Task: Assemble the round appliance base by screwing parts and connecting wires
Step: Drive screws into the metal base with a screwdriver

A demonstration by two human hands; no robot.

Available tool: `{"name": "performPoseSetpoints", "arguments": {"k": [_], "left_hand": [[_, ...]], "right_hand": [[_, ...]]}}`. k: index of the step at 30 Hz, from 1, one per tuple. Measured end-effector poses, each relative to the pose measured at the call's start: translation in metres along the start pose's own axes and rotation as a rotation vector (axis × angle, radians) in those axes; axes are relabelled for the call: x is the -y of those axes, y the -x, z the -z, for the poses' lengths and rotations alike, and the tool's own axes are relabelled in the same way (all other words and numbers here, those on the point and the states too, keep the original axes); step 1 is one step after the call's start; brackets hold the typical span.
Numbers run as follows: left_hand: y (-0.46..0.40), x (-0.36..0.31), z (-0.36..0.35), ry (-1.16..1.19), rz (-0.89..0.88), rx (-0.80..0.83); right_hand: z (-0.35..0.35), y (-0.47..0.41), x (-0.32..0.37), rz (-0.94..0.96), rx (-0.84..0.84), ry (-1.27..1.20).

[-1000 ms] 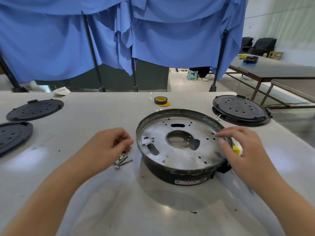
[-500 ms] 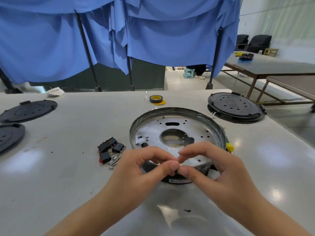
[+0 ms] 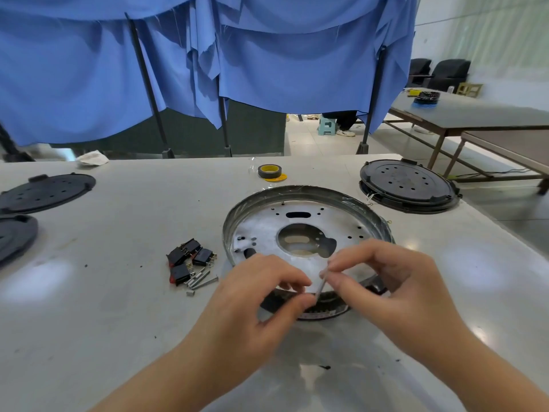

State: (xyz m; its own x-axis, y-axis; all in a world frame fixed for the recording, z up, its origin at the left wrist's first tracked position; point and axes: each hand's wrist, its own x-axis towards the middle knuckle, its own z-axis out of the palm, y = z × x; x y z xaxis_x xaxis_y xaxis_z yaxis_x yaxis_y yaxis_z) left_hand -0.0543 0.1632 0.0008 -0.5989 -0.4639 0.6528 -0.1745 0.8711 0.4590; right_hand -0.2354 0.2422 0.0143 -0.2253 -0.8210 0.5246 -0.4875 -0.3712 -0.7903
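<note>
The round appliance base, a black shell with a silver perforated plate inside, lies on the white table in front of me. My left hand and my right hand meet over its near rim. Between their fingertips they pinch a long silver screw, tilted, its head up by my right thumb. Left of the base lie three black rocker switches and a few loose long screws. The hands hide the base's front edge.
A roll of yellow tape sits behind the base. A stack of black round covers stands at the back right, and two black covers lie at the far left. Blue cloth hangs behind the table; a crumpled white rag rests at its back edge.
My left hand left the pile of screws and came to the middle with one screw. My right hand came off the base's rim and joined it. The switches are now uncovered.
</note>
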Motion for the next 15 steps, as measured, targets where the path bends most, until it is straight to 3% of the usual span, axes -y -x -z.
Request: {"name": "performPoseSetpoints", "arguments": {"k": [5,15], "left_hand": [[0.003,0.015,-0.004,-0.313,-0.143,0.115],[0.002,0.01,-0.002,-0.351,-0.242,0.151]], "right_hand": [[0.024,-0.013,-0.013,-0.03,-0.097,0.066],[0.029,-0.012,-0.018,0.032,-0.029,0.238]]}}
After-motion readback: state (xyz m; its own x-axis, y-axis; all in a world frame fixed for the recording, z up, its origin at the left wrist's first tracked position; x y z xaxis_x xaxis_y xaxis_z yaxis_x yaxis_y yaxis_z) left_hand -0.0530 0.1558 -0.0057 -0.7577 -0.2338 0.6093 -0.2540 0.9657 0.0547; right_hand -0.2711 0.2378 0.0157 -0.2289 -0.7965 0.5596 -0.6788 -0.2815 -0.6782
